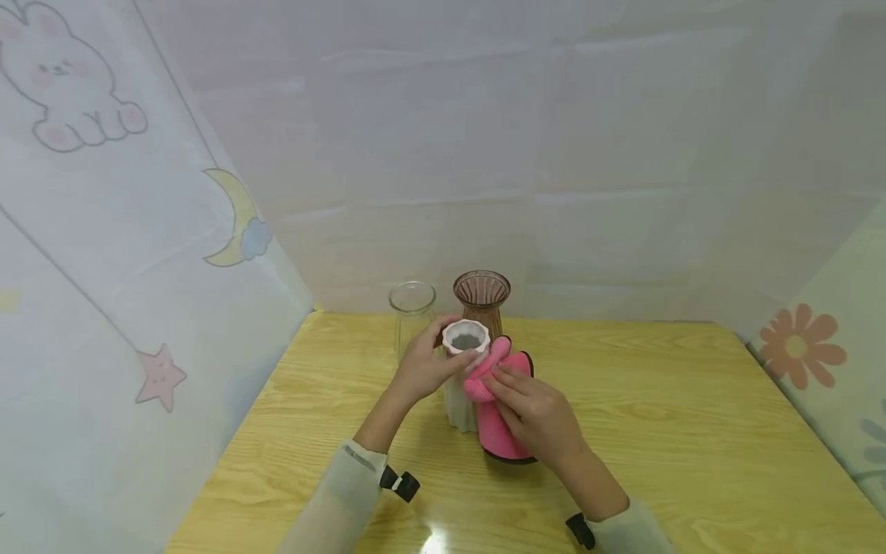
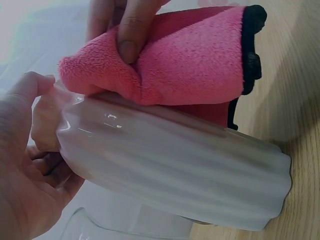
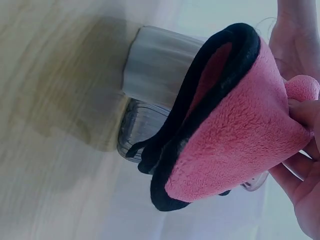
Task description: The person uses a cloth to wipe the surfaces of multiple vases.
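Observation:
A white fluted vase (image 2: pixel 170 160) stands on the wooden table, its scalloped mouth facing up in the head view. My left hand (image 1: pixel 425 365) grips it round the neck, thumb on the near side of the rim. In my right hand (image 1: pixel 536 412) is a bunched pink cloth (image 2: pixel 195 60) with black edging, pinched between thumb and fingers. The cloth lies against the vase's upper side, just under the rim, and its loose part hangs down beside the vase. In the right wrist view the cloth (image 3: pixel 230 125) covers much of the vase.
Behind the white vase stand a clear glass vase (image 1: pixel 412 298) at the left and a brownish-pink ribbed glass vase (image 1: pixel 482 291) at the right. The yellow wood-grain table (image 1: pixel 664 431) ends at a pale wall sheet (image 1: pixel 429 154) printed with cartoon figures at the sides.

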`<action>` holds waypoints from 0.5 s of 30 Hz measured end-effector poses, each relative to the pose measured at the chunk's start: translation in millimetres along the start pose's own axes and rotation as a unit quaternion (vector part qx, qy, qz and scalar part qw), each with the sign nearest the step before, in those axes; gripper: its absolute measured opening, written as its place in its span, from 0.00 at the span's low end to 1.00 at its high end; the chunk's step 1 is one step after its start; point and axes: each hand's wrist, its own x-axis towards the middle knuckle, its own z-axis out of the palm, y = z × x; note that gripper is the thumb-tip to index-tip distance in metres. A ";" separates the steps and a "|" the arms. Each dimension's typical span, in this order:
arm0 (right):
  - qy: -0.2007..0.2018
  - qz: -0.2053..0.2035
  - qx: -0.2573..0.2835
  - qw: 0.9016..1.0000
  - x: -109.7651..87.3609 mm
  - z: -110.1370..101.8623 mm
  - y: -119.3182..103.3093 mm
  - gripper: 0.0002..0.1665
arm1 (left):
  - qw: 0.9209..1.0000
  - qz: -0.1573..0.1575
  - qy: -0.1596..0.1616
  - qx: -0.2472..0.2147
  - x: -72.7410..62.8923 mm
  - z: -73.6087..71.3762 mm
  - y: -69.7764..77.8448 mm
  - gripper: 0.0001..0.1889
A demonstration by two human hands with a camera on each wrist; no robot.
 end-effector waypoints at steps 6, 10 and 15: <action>-0.005 -0.007 -0.002 1.000 -7.1 5.7 -1.3 0.26 | 1.000 0.002 -0.001 0.008 -0.1 -1.5 -0.4 0.37; -0.010 -0.010 -0.007 1.000 -15.3 11.8 -1.6 0.25 | 1.000 0.005 -0.003 0.009 0.0 -1.9 -1.4 0.37; -0.033 0.000 -0.011 0.999 -23.9 17.0 -2.6 0.22 | 1.000 0.004 0.001 0.012 0.1 -1.4 -1.1 0.37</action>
